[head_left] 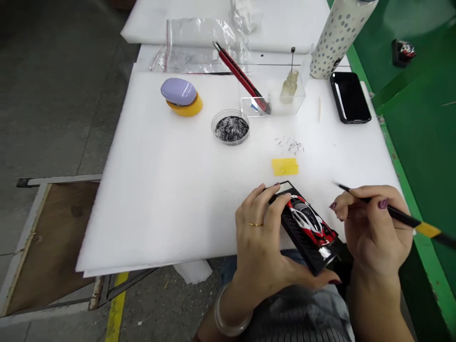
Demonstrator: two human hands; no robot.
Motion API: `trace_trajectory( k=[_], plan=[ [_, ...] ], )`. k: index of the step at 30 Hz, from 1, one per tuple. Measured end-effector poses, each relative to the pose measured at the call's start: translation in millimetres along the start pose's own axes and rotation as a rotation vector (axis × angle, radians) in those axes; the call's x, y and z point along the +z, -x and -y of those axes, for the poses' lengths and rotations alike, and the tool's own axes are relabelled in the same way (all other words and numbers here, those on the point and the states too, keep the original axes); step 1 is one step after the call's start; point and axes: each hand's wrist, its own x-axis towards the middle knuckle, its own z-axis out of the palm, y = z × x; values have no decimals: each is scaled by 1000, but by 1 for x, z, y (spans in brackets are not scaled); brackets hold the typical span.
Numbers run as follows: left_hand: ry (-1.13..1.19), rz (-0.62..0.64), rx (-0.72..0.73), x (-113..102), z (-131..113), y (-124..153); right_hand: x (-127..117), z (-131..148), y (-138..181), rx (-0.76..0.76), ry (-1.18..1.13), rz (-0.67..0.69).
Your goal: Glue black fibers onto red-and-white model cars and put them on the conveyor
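My left hand [261, 237] is wrapped round the black base of a model car [309, 221], thumb at the near end and fingers at the far end. The car is red and white with a dark cockpit, and it sits tilted over the table's front edge. Between the fingers of my right hand [379, 232] is a thin black brush [401, 216] with a yellow band; its fine tip points left, apart from the car. Just beyond the base lies a piece of yellow tape [285, 166] with a small drop on it. Several tiny dark slivers [294, 145] are scattered behind that.
A round dish [231, 128] holds fine black pieces. Behind it stand a clear box [274, 105] with a red tweezers-like tool [242, 78] and a small bottle [289, 84]. A purple-and-yellow case [181, 95], black phone-like device [351, 97] and dotted tumbler [338, 40] surround them.
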Motion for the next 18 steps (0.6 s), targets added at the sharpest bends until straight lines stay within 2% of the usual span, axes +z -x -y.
trace_trajectory(
  k=[3,6,11,18],
  plan=[
    [-84,-66,19,21,-15,4,-24,14,12,104,312,139],
    [-156,-145,28,41,-26,10,-40,22,23,161,494,253],
    [-260,-207,27,58,-32,17,-46,17,28,148,577,273],
    [-276,-191,38,55,-33,21,-39,8,28,104,527,231]
  ],
)
